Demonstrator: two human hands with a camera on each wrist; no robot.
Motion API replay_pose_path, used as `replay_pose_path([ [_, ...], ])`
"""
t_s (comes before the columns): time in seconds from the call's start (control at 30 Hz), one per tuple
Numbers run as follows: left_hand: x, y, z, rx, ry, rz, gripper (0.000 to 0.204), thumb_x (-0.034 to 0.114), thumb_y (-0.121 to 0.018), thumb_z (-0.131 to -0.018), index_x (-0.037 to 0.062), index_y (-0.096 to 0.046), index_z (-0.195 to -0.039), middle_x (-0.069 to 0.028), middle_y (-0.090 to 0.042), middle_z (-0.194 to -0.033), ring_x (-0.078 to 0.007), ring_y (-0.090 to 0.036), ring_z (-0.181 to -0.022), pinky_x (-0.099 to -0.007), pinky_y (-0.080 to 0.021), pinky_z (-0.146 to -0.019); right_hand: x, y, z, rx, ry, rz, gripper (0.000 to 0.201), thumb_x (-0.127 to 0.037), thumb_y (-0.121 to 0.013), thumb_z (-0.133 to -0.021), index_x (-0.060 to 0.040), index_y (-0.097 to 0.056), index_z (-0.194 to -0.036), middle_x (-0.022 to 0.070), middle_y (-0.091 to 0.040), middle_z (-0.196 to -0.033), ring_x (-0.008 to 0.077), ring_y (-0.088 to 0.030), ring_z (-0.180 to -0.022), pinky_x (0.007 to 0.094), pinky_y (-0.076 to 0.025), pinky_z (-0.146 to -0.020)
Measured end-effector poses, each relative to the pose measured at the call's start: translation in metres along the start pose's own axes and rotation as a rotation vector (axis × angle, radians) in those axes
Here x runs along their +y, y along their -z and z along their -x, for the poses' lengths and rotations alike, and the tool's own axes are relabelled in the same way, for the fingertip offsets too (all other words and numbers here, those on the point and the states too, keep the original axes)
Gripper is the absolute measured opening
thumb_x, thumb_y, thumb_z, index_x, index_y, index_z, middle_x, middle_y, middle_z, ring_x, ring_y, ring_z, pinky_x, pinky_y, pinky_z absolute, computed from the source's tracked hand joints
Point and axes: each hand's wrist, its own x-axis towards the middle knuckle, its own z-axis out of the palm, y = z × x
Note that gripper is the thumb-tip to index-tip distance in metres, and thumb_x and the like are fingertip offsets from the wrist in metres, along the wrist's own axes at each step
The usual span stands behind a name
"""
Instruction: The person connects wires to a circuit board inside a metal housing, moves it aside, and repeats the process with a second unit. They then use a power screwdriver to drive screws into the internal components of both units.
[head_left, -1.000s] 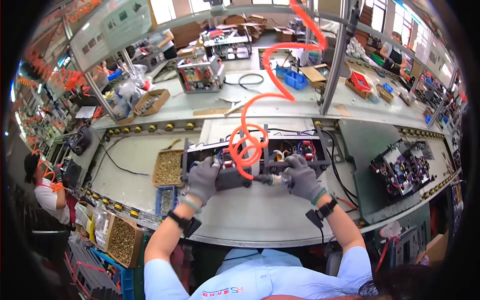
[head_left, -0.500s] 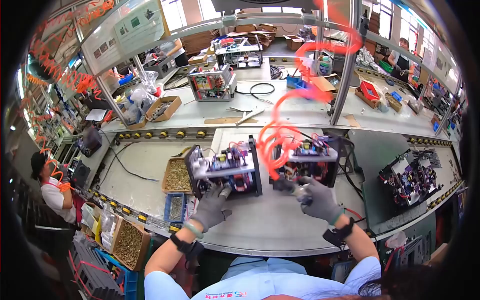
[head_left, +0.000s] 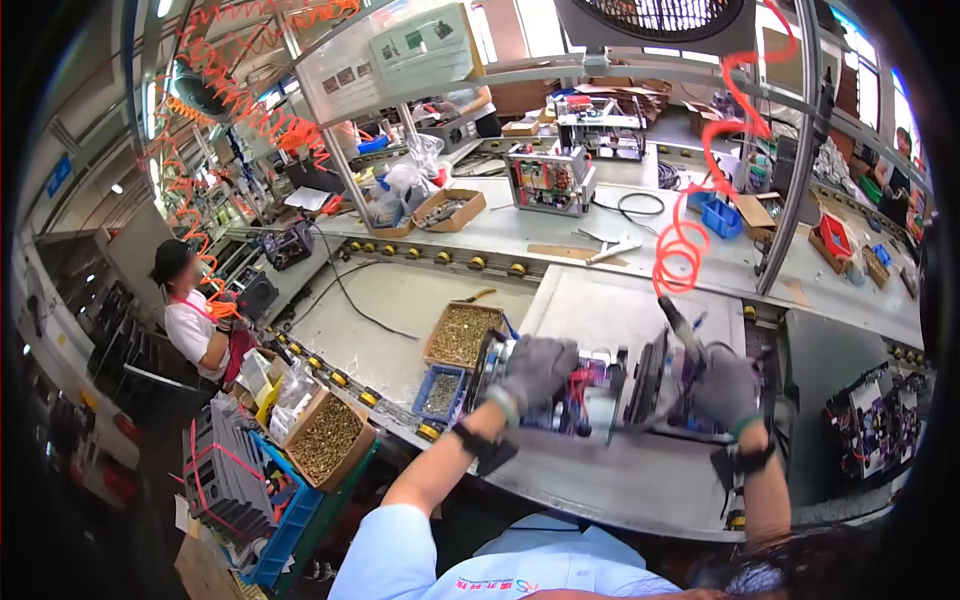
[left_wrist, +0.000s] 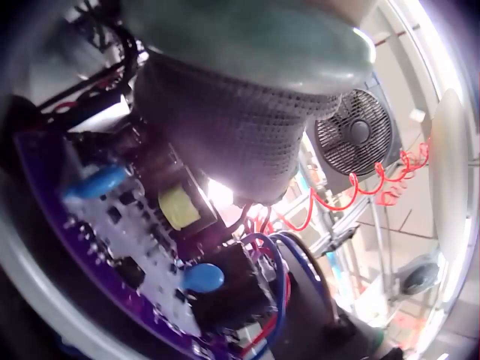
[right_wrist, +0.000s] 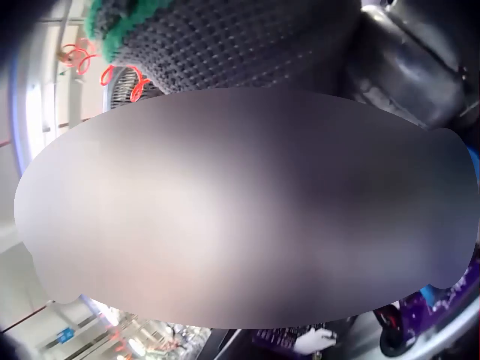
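My gloved left hand [head_left: 540, 372] lies over the back left part of an open electronics chassis [head_left: 565, 412] with circuit boards and red wires; its fingertips are hidden. The left wrist view shows the grey glove [left_wrist: 217, 127] close against a purple-edged circuit board [left_wrist: 142, 255]. My gloved right hand [head_left: 725, 390], blurred, grips an air tool whose hose end [head_left: 682, 322] rises above the fingers. A dark metal cylinder [right_wrist: 412, 67] shows beside that glove in the right wrist view. Under the right hand is a second chassis [head_left: 655, 385], partly hidden by the hand.
A box of brass-coloured screws [head_left: 465, 335] and a blue bin of small parts [head_left: 438, 393] stand left of the chassis. An orange coiled hose [head_left: 680, 258] hangs over the bench. More circuit boards [head_left: 880, 425] lie at right. A person [head_left: 195, 320] works at far left.
The head view has swung left. Both chassis have been tipped between the frames and lie differently now. The left hand went from the near edge to over the top, and the right hand moved onto its chassis.
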Motion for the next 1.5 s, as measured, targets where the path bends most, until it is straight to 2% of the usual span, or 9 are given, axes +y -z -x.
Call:
replay_pose_path([
  [0.1,0.025,-0.009,0.066,0.525,-0.126,0.001,0.036,0.032,-0.048,-0.094,0.011,-0.06,-0.121,-0.0121,-0.061,-0.108,-0.03,-0.056,-0.105,-0.0483,-0.03,-0.104,0.019,-0.029,0.072,0.338,0.408,0.03,0.036,-0.018,-0.074,-0.067,-0.0031,-0.056,-0.095,0.0238,-0.058,-0.105,0.0444,-0.056,-0.101,0.0524,-0.049,-0.083],
  [0.27,0.058,-0.035,0.158,0.479,-0.031,-0.004,0.052,0.044,-0.044,-0.094,0.0128,-0.054,-0.135,-0.012,-0.054,-0.127,-0.0318,-0.044,-0.126,-0.0551,-0.014,-0.112,0.003,-0.014,0.186,-0.077,0.123,0.089,0.036,-0.008,-0.068,-0.058,-0.0007,-0.051,-0.089,0.023,-0.054,-0.105,0.0481,-0.054,-0.097,0.0574,-0.048,-0.072],
  [0.6,0.062,-0.058,0.1,0.41,0.01,-0.033,0.064,0.035,-0.061,-0.085,0.0132,-0.045,-0.143,-0.0126,-0.048,-0.136,-0.0322,-0.041,-0.131,-0.0585,-0.02,-0.112,0.02,-0.055,0.125,0.286,0.256,-0.049,0.047,-0.002,-0.067,-0.059,-0.0007,-0.054,-0.104,0.0206,-0.056,-0.106,0.0468,-0.053,-0.108,0.0532,-0.047,-0.09],
  [0.67,0.061,-0.045,0.087,0.471,-0.001,0.054,0.062,0.03,-0.066,-0.081,0.012,-0.05,-0.138,-0.0147,-0.05,-0.134,-0.0333,-0.047,-0.126,-0.0527,-0.031,-0.109,0.002,-0.051,0.127,0.313,0.327,-0.069,0.047,0.002,-0.067,-0.063,-0.0022,-0.055,-0.108,0.0165,-0.058,-0.103,0.036,-0.057,-0.101,0.045,-0.049,-0.088],
  [0.77,0.05,-0.002,0.1,0.77,-0.215,0.161,0.054,0.015,-0.075,-0.073,0.0126,-0.062,-0.126,-0.0142,-0.061,-0.118,-0.0311,-0.06,-0.109,-0.0405,-0.05,-0.09,0.071,-0.131,0.149,-0.009,-0.186,-1.394,0.04,-0.001,-0.067,-0.078,-0.004,-0.054,-0.116,0.0029,-0.058,-0.101,0.0074,-0.052,-0.082,0.0231,-0.049,-0.072],
  [0.87,-0.014,0.022,0.112,0.895,-0.106,0.226,0.021,0.002,-0.072,-0.073,0.011,-0.073,-0.093,-0.0061,-0.067,-0.079,-0.0242,-0.067,-0.075,-0.0342,-0.052,-0.067,-0.023,-0.099,0.162,0.075,0.058,-1.207,0.028,-0.005,-0.059,-0.088,-0.0037,-0.052,-0.115,0.005,-0.057,-0.1,0.008,-0.054,-0.082,0.0268,-0.052,-0.074],
  [1.03,-0.18,-0.017,0.114,0.086,0.786,0.28,0.016,0.024,-0.068,-0.083,0.0122,-0.072,-0.093,-0.0135,-0.069,-0.082,-0.0317,-0.067,-0.082,-0.041,-0.053,-0.075,0.025,-0.137,0.17,-0.111,-0.048,-1.254,0.044,-0.004,-0.072,-0.081,-0.0052,-0.049,-0.118,0.0082,-0.056,-0.107,0.0138,-0.056,-0.088,0.0313,-0.053,-0.081],
  [1.13,-0.248,-0.086,0.126,-0.223,0.584,-0.038,0.026,0.027,-0.069,-0.078,0.0099,-0.07,-0.099,-0.0163,-0.07,-0.101,-0.0333,-0.066,-0.096,-0.0406,-0.052,-0.085,-0.001,-0.115,0.166,-0.071,-0.011,-1.4,0.05,-0.011,-0.079,-0.079,-0.0065,-0.047,-0.118,0.0094,-0.055,-0.109,0.0157,-0.057,-0.09,0.0328,-0.053,-0.083],
  [1.5,-0.261,-0.105,0.131,-0.138,0.798,0.119,0.031,0.039,-0.058,-0.087,0.0135,-0.073,-0.097,-0.0174,-0.069,-0.103,-0.0365,-0.065,-0.099,-0.044,-0.052,-0.086,-0.012,-0.127,0.165,0.083,0.004,-1.321,0.043,-0.023,-0.075,-0.085,-0.0091,-0.049,-0.116,0.0061,-0.055,-0.101,0.0126,-0.057,-0.079,0.0322,-0.051,-0.071],
])
